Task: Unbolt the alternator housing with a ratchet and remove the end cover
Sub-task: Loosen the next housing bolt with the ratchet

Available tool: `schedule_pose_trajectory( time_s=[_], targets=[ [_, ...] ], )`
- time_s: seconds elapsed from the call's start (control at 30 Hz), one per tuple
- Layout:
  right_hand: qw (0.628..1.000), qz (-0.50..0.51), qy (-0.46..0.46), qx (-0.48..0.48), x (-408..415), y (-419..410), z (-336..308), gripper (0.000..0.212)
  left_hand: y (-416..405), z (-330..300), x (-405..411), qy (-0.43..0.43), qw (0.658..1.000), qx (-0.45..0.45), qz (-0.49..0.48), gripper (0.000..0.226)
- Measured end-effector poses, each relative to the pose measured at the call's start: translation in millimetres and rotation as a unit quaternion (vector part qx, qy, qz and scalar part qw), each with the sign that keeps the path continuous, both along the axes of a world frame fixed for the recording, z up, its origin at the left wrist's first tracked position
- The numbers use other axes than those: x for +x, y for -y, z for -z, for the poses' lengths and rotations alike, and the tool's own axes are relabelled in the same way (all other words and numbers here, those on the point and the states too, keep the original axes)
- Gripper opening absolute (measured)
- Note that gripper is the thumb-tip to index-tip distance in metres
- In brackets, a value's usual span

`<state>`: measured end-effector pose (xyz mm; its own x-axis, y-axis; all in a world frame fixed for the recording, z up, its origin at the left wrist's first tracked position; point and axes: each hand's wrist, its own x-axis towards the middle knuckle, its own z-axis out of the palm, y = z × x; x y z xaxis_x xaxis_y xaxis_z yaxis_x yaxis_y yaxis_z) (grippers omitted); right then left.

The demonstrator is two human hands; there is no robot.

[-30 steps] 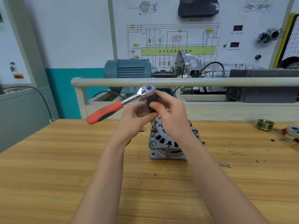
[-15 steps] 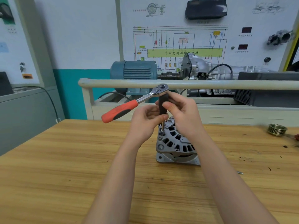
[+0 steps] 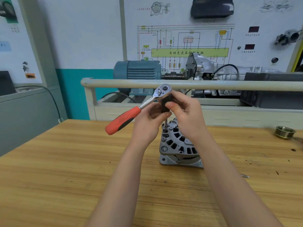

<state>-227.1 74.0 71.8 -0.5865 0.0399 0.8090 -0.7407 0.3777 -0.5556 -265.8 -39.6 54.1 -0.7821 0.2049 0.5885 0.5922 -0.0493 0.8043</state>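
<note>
Alternator (image 3: 177, 145): cast grey metal, slotted vents, standing on wooden bench (image 3: 65, 177) at centre. Ratchet (image 3: 141, 107) above it: chrome head, red-black grip angled left, dark socket on thin extension reaching down to alternator top. Left hand (image 3: 148, 124) and right hand (image 3: 186, 115) both pinch socket. Ribbed brass-coloured pulley (image 3: 285, 132) far right. Wall diagram's green bar carries Chinese text.

One ratchet (image 3: 139, 108), one alternator (image 3: 177, 145), one pulley (image 3: 285, 132)

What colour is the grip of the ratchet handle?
The ratchet handle grip is orange-red with a black inlay; the head view shows it.
</note>
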Motion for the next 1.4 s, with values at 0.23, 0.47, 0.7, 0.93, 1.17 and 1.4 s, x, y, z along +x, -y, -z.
schedule_pose_trajectory(
  time_s=[0.23,0.47,0.7,0.93,1.17,1.4],
  targets=[
    [1.000,-0.003,0.009,0.003,-5,-1,4,0.040,-3,5,-2,0.010,1.000,0.006,-0.014,0.031],
    [1.000,-0.007,0.004,-0.025,-10,-5,6,0.038,-5,5,-4,0.024,1.000,-0.008,0.005,0.027],
    [0.979,0.091,0.169,0.074,-12,-50,10,0.032,-15,13,-9,0.036,0.998,-0.041,-0.015,0.033],
    [0.878,0.299,0.257,0.271,-27,-66,50,0.053,-21,9,-9,-0.010,0.998,-0.040,-0.040,0.033],
    [0.875,0.304,0.259,0.275,-26,-69,49,0.051,-14,5,-11,-0.015,0.996,-0.088,-0.018,0.022],
    [0.875,0.296,0.254,0.288,-19,-70,49,0.052,-3,-6,-4,-0.025,0.993,-0.115,-0.009,0.023]
  ],
)
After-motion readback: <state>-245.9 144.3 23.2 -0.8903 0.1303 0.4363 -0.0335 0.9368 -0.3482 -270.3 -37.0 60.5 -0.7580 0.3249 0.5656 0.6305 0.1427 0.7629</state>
